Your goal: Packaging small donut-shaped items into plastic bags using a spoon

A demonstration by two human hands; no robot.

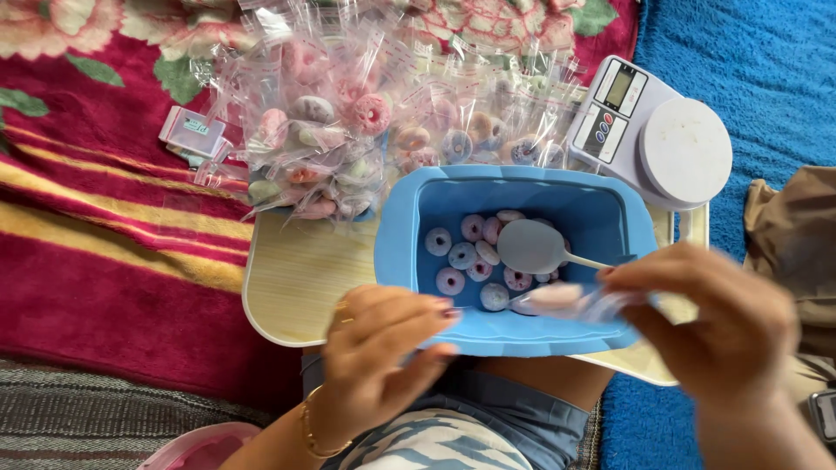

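Blue plastic rectangular tub (610, 228) sits on the pale wooden lap surface (296, 278), its near rim overhanging toward my knees. My left hand (383, 348) curls over that near-left rim, fingers pressed on the plastic — gripping the tub itself. My right hand (718, 326) pinches the thin handle of a grey plastic spoon (533, 246), whose bowl hovers over the pastel ring-shaped candies (461, 255) in the tub. Something clear and blurred — a small transparent packet (575, 300), I judge — lies across the near rim between the two hands; I cannot tell which one holds it.

What I'd watch: the tub hangs past the surface edge, so a hard press from my left hand could tip it and send rings into my lap. The packet mouth looks narrow and slack, so a candy slipping off the spoon could miss it and roll away. The heap of filled clear cellophane packets (348, 130) at the far left leans over the surface edge and onto the red floral blanket (104, 226), so a nudge from the tub may slide some off.

Counts: one tub, one spoon, one white digital kitchen scale (653, 130) at the far right, one small white clip-like gadget (192, 132) left of the heap. Roughly a dozen loose candies show in the tub, some hidden under the spoon. The filled packets overlap too much to count — certainly dozens.
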